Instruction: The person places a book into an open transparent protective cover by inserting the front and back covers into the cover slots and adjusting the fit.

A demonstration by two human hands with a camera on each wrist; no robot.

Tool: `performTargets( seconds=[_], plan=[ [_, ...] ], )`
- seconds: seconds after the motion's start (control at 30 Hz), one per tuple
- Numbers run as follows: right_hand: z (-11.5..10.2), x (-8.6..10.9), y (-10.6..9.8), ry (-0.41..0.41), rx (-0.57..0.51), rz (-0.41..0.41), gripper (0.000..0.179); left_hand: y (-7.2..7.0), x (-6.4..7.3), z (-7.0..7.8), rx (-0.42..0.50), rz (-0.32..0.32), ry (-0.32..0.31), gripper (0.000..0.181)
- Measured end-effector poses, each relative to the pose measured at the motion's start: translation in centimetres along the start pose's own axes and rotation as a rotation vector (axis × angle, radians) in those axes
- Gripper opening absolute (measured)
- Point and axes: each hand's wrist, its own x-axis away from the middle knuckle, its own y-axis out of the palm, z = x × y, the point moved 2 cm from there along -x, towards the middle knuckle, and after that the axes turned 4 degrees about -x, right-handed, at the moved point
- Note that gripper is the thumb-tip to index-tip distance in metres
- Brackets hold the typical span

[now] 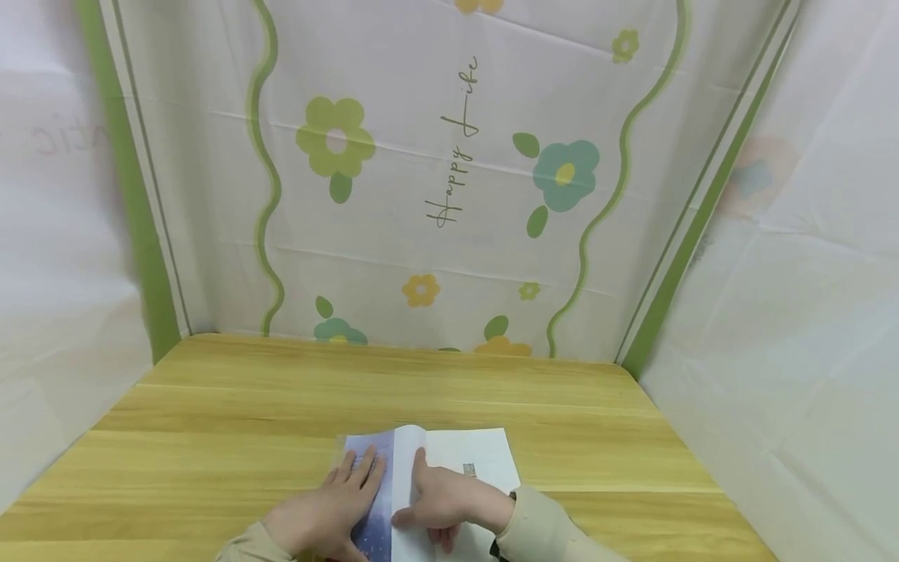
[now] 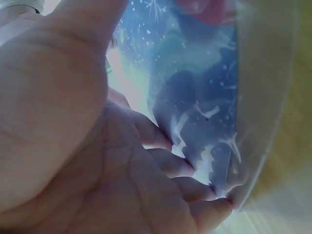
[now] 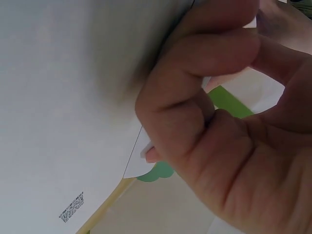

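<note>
A thin book [image 1: 477, 445] lies open on the table, with a blue, white-speckled cover [image 1: 381, 445] on the left and a white page on the right. A clear plastic jacket [image 2: 263, 97] extends past the cover's edge in the left wrist view. My left hand [image 1: 326, 499] rests on the blue side, fingers spread and fairly straight. Along the raised white fold [image 1: 406, 468] in the middle, my right hand [image 1: 449, 497] presses with index finger and thumb stretched apart. Its other fingers curl beneath the palm over the white page.
The wooden table [image 1: 281, 406] surrounds the book. A small printed code [image 1: 469, 470] is on the white page. Behind the table hangs a white cloth [image 1: 393, 234] with flowers and lettering, and pale cloth walls [image 1: 808, 351] stand at both sides.
</note>
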Motion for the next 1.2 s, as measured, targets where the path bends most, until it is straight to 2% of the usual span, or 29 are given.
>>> performTargets(
  seconds=[0.2,0.43,0.73,0.83,0.97,1.03,1.2],
  plan=[
    [-0.2,-0.2,0.4,-0.001,0.011,0.011,0.099,-0.1,0.4,0.1,0.001,0.017,0.011,0.125],
    [-0.7,-0.1,0.6,-0.029,0.032,0.0,0.099,0.0,0.4,0.0,0.0,0.009,0.008,0.126],
    [-0.3,-0.2,-0.1,-0.023,0.073,-0.036,0.094,0.1,0.2,-0.2,0.005,0.006,0.02,0.126],
    [0.1,-0.4,-0.7,-0.02,0.022,-0.062,0.094,0.1,0.1,0.0,0.019,0.005,0.026,0.127],
    [0.7,-0.9,-1.3,-0.022,-0.147,-0.103,0.093,0.0,0.0,0.1,0.018,0.014,0.037,0.126],
    [0.8,-1.1,-1.4,-0.023,-0.198,-0.121,0.092,-0.1,0.0,0.2,0.011,0.02,0.047,0.125],
    [0.6,-1.2,-1.4,-0.035,-0.182,-0.147,0.09,-0.3,0.1,0.4,0.021,0.014,0.053,0.124]
  ],
)
